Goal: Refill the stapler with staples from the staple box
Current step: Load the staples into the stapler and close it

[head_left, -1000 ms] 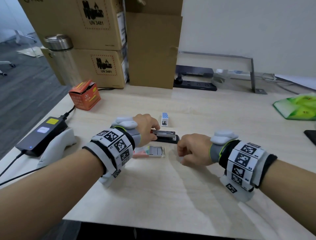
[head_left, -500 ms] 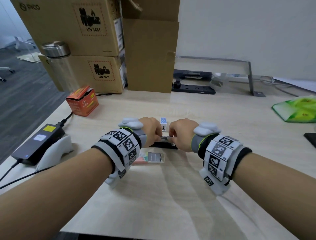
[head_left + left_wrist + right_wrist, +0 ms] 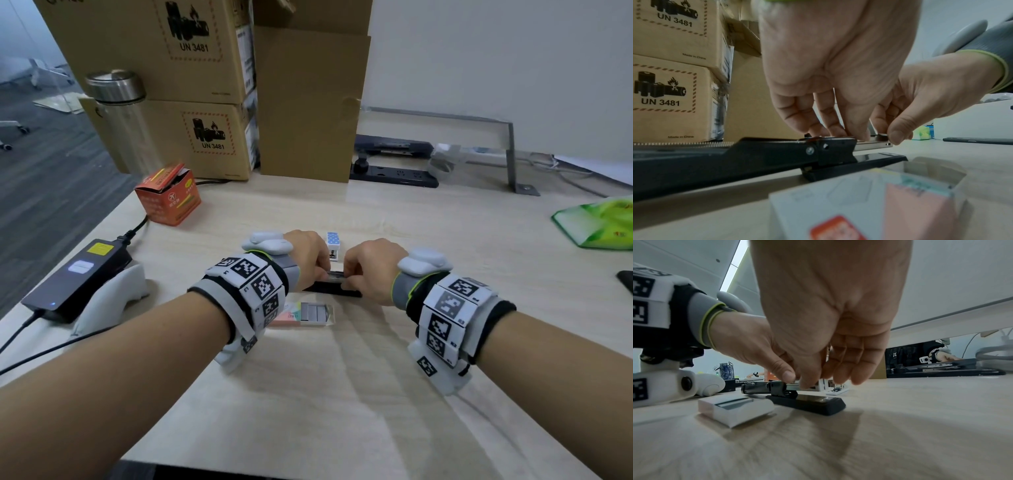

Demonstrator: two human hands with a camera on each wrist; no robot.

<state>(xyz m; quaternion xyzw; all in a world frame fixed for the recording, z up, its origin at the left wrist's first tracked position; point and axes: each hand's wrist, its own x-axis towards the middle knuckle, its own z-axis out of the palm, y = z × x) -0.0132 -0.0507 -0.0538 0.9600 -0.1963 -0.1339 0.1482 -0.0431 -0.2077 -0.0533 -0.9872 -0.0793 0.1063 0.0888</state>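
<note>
At the middle of the pale wooden desk (image 3: pixel 394 219) lies the black stapler (image 3: pixel 337 292), opened out flat, with both hands meeting over its metal staple channel (image 3: pixel 872 144). From the head view the hands cover most of it; only a short stretch of the dark base and a sliver of the channel show between the knuckles. The left hand (image 3: pixel 308 255) reaches down with its fingers (image 3: pixel 803 116) curled, tips set on the top of the stapler near the hinge, thumb alongside. The right hand (image 3: pixel 368 270) pinches at the channel's front end with thumb and forefinger closed together, the other fingers (image 3: pixel 857 365) hanging loosely bent. Whether a strip of staples sits between those fingertips cannot be made out; the contact spot is hidden by the thumbs in both wrist views.

Just on the near side of the stapler, apart from it, the staple box (image 3: pixel 301 313) lies flat with its tray slid out, grey staple strips (image 3: pixel 317 311) showing; its left end is hidden behind the left wristband. In the left wrist view the box is a close blur.

Behind the hands stands a small white-and-blue stapler (image 3: pixel 333 245), partly hidden. Farther off are an orange carton (image 3: pixel 168 198), a steel-capped bottle (image 3: pixel 120 113), stacked cardboard boxes (image 3: pixel 191 85), a power adapter (image 3: pixel 75 277), a power strip (image 3: pixel 394 174), and a green packet (image 3: pixel 603 221) cut off at the right edge.
</note>
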